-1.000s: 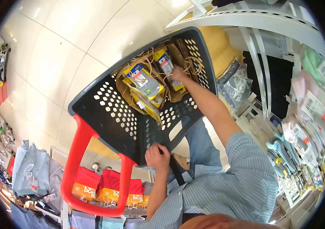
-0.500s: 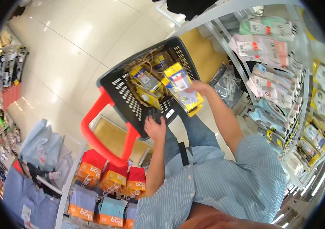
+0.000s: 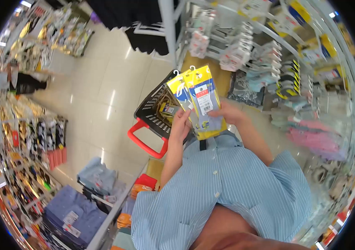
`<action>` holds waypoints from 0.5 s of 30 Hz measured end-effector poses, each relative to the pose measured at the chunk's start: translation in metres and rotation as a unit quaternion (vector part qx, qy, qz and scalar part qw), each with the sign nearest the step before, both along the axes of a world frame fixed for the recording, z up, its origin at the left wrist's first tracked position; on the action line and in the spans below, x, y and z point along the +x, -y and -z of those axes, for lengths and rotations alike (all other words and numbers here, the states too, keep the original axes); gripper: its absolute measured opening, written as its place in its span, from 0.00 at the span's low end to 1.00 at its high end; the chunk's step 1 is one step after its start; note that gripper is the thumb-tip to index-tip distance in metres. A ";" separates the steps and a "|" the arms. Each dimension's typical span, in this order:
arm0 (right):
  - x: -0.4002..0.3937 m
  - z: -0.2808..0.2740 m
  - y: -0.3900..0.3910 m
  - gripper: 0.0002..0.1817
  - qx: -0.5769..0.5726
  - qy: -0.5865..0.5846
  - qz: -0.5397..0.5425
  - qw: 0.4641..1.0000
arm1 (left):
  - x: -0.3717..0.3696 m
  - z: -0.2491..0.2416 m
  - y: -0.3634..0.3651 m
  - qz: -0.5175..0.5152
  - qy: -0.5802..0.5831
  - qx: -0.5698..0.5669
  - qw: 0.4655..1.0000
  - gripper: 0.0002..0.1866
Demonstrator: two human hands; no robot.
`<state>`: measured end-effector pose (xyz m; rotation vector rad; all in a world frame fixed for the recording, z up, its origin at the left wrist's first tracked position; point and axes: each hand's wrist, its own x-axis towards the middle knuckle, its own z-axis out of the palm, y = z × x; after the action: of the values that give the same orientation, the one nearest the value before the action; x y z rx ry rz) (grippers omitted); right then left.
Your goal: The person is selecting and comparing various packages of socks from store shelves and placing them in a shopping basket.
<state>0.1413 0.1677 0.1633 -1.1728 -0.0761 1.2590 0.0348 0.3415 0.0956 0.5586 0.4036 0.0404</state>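
Two flat yellow-and-blue hanging packets (image 3: pixel 203 93) overlap in front of my body, upright, with white hooks at their tops. A white price label sits on the front packet; the grey contents are hard to make out. My right hand (image 3: pixel 229 113) grips the front packet at its right edge, thumb on its face. On the other side, my left hand (image 3: pixel 180 125) is closed on the edge of the rear packet (image 3: pixel 180 92). Just beyond my left hand stands a black shopping basket (image 3: pixel 151 109) with a red handle (image 3: pixel 146 141). Inside it lie more yellow packets (image 3: pixel 168 109), partly hidden.
Racks of hanging socks (image 3: pixel 265 62) and packaged goods line the right. Folded blue garments (image 3: pixel 74 212) lie on a stand at lower left. Dark clothing (image 3: pixel 144 25) hangs at the top. Across the tiled floor (image 3: pixel 98 79), another person (image 3: pixel 17 79) stands by the far-left displays.
My right hand has lifted the packets out from over the basket, up toward me. My left hand has left the basket's edge and taken hold of a packet. The view has shifted, showing more aisle.
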 end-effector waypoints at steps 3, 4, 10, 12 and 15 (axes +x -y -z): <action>-0.012 -0.023 0.016 0.30 0.011 0.089 0.072 0.993 | 0.016 -0.039 0.015 0.016 -0.009 0.074 0.997 0.16; -0.021 -0.026 0.021 0.31 0.009 0.114 0.099 0.989 | 0.017 -0.050 0.022 0.013 -0.006 0.080 0.997 0.16; -0.027 -0.067 0.087 0.28 -0.041 0.218 0.221 0.950 | 0.045 -0.087 0.074 0.010 0.046 0.160 0.986 0.14; -0.019 -0.075 0.113 0.27 -0.036 0.240 0.238 0.940 | 0.051 -0.104 0.092 0.018 0.048 0.171 0.984 0.17; -0.025 -0.072 0.160 0.25 -0.006 0.253 0.275 0.928 | 0.052 -0.123 0.138 0.035 0.049 0.195 0.979 0.21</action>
<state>0.1162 0.0072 0.2348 -1.3848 -0.1109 0.4486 0.0864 0.2033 0.2190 0.9534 0.2794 0.0811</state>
